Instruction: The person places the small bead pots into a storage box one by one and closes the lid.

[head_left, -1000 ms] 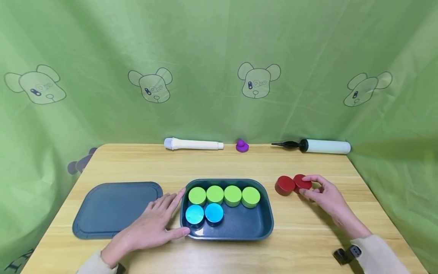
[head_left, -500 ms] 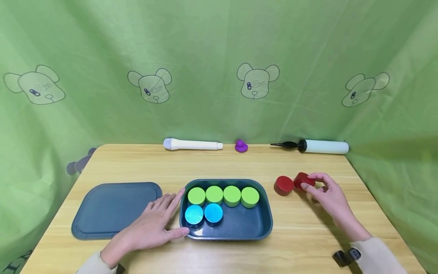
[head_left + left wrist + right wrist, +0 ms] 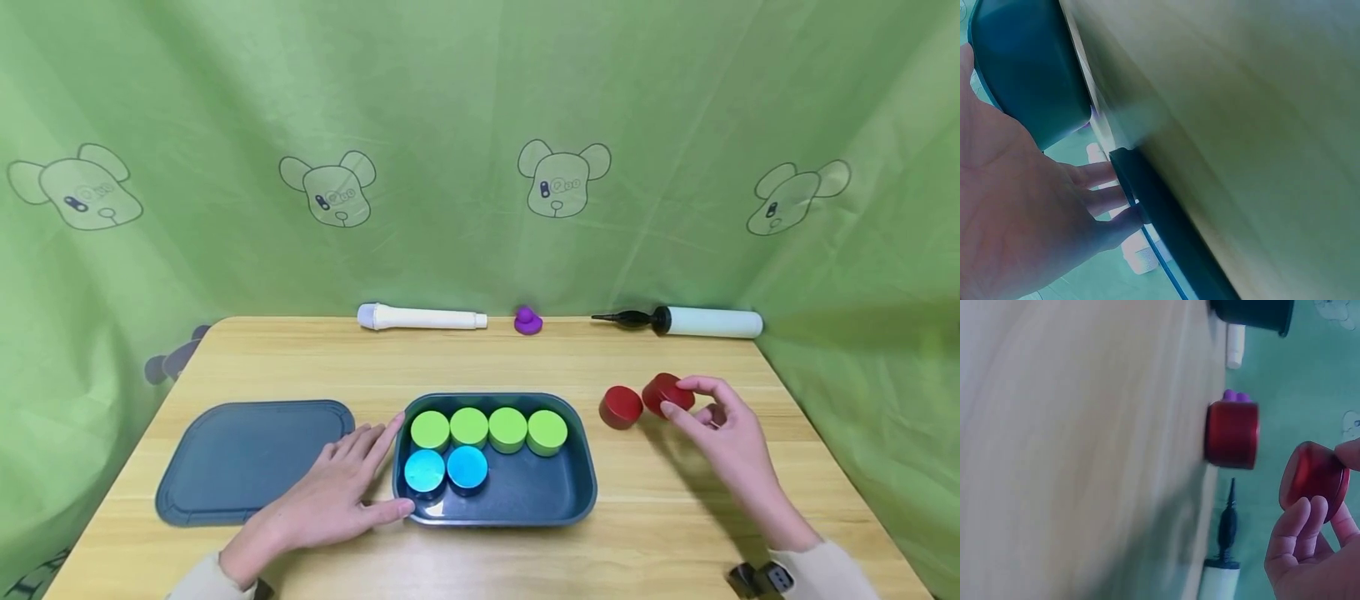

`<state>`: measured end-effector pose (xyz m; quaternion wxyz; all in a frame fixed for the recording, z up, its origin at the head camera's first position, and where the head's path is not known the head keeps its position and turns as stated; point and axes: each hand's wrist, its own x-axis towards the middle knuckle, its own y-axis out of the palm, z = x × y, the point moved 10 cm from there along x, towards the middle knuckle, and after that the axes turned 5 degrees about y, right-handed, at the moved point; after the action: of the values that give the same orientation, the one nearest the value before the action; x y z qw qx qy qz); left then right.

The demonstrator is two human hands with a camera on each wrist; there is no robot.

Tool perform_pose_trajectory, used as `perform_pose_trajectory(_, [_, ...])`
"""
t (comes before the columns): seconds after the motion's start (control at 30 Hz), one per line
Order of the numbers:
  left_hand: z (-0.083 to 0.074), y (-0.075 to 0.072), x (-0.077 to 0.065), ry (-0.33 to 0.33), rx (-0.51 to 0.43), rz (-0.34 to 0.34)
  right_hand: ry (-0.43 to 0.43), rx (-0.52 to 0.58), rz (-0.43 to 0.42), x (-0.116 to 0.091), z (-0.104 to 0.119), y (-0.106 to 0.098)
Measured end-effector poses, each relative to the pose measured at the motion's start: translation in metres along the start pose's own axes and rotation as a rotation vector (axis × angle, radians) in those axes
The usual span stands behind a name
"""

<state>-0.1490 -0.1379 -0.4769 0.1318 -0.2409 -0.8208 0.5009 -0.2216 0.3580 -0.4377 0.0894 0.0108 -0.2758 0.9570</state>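
Note:
My right hand (image 3: 723, 425) pinches a red round tin (image 3: 664, 395) between thumb and fingers. The right wrist view has this tin (image 3: 1315, 478) tilted and raised above the table. A second red tin (image 3: 621, 407) stands on the table just left of it. My left hand (image 3: 330, 492) lies with fingers extended; its index fingertip and thumb touch the left side of a dark blue rectangular box (image 3: 525, 500). Inside the box, several green tins (image 3: 507, 430) make a back row, and two blue tins (image 3: 467, 468) sit front left. Other left fingers reach over the dark flat lid (image 3: 247, 458).
Along the table's back edge lie a white microphone (image 3: 423, 317), a purple knobbed piece (image 3: 528, 322) and a hand pump (image 3: 682, 321) with a black nozzle. Behind them hangs a green curtain (image 3: 450, 233). Bare wood (image 3: 517, 367) shows between the box and the back edge.
My right hand has lifted the right-hand red tin off the table and tilted it, moving slightly up and away from the other red tin. The left hand keeps its place at the box.

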Motion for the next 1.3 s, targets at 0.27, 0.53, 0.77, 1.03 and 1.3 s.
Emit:
perform_pose_trajectory(0.27, [-0.002, -0.001, 0.0, 0.009, 0.002, 0.002, -0.072, 0.031, 0.023, -0.023, 0.035, 0.011])
perform_pose_trajectory(0.53, [-0.002, -0.002, 0.0, 0.006, 0.002, 0.005, -0.158, 0.047, 0.078, -0.043, 0.071, 0.028])
perform_pose_trajectory(0.77, [-0.002, -0.005, 0.0, 0.019, 0.0, -0.007, -0.194, 0.055, 0.141, -0.054, 0.084, 0.052])
perform_pose_trajectory(1.03, [-0.002, -0.007, 0.002, 0.016, -0.022, -0.004, -0.232, 0.068, 0.206, -0.062, 0.092, 0.08])
perform_pose_trajectory(1.3, [-0.003, -0.009, 0.001, 0.028, -0.001, -0.023, -0.372, -0.009, 0.235, -0.074, 0.109, 0.108])
